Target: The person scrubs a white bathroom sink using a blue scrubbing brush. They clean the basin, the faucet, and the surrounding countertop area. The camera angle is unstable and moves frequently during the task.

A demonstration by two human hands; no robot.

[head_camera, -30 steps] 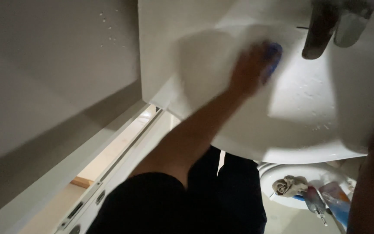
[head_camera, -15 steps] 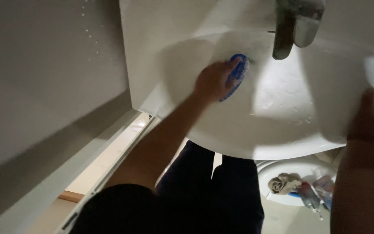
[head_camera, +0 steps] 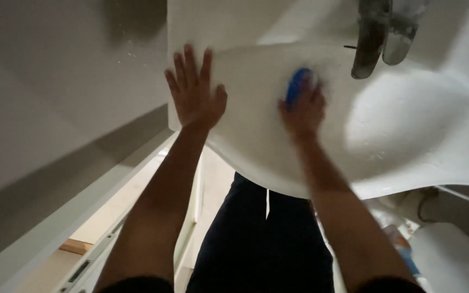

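Since the frame half a second earlier, the blue sponge has been carried from the left part of the basin toward the faucet, and the hand holding it has changed: it is now pressed under the right hand, whereas the left hand has been brought up onto the sink's rim. The sponge is seen inside the white sink, on the sloping wall of the bowl, just left of and below the metal faucet. It is gripped by the curled fingers of the right hand, only its upper blue edge being visible above the knuckles. The left hand is laid flat, fingers spread wide, on the left edge of the sink; nothing is held by it. Water droplets are scattered over the basin surface. A pale wall is seen left of the sink. Dark trousers appear beneath the basin. At lower right, a small blue-and-red package lies blurred beside a white rounded fixture; its shape cannot be made out.
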